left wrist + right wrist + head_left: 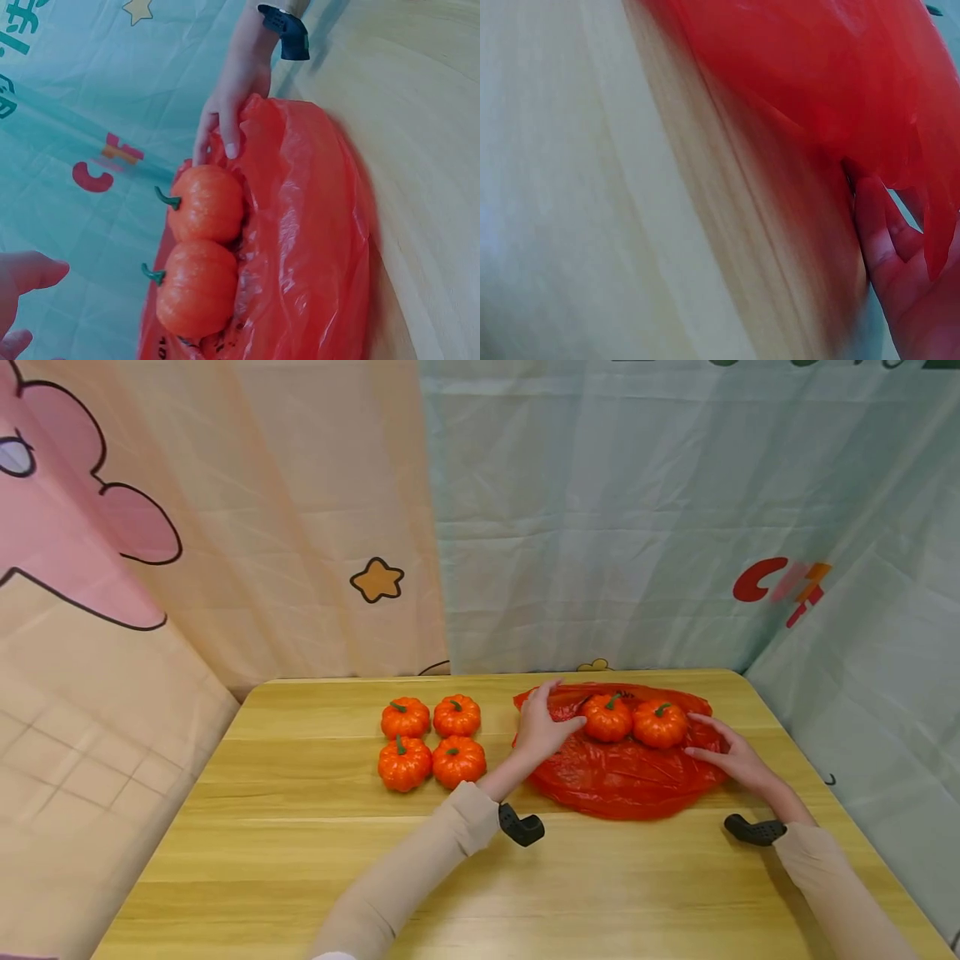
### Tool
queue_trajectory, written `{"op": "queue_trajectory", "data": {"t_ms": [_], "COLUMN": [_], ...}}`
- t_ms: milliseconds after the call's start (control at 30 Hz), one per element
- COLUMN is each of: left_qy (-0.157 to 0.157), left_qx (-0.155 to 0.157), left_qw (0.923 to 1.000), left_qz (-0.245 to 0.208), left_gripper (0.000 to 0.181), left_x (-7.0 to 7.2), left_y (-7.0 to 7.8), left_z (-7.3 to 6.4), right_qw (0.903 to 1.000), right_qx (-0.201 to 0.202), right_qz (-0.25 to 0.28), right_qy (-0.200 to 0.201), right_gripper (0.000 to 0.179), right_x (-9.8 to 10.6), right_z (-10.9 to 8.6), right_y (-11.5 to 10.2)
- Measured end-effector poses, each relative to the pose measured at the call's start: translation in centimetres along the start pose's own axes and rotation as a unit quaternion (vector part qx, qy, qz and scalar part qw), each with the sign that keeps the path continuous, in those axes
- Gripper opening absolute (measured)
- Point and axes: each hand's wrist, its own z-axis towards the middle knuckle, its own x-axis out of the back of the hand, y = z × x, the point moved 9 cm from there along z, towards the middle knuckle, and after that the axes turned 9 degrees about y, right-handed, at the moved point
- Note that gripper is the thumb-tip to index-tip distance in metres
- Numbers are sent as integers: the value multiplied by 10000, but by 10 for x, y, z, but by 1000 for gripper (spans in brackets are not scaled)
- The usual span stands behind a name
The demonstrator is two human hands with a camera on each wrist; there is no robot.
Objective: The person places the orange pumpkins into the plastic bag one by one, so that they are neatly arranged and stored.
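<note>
Backdrop: creased hanging cloth [600, 527], peach on the left, pale green-blue on the right, the colours meeting along a vertical line.
Left side: large pink cartoon shape [82, 535] with black outlines, above a faint tile-like grid [75, 768].
Small prints: orange star [377, 580] just left of the colour line; red and orange lettering [780, 587] near the right-hand corner.
Table: yellowish wood-grain tabletop [247, 860] with rounded far corners.
Light: soft and even, leaving a pale sheen on the wood.
</note>
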Motion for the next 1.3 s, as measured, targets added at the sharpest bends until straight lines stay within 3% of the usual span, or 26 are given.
{"op": "queue_trajectory", "data": {"t_ms": [267,633,1300], "left_qy": [102,449,1147], "left_qx": [-252,-426,-510], "left_qw": [9996,9979,9920], "left_qz": [-30,-169,162], "left_gripper": [66,65,63], "left_x": [28,70,143], "left_y": [5,1,-21], "left_z": [-5,-10,-22], "right_qw": [10000,9998,9994], "right_qx": [18,170,246], "right_qz": [28,126,251], "right_qy": [-13,18,49], "right_gripper": [62,61,60], "right_x": [-1,-1,-1], "right_z": [1,-1,0], "right_y": [3,0,1]}}
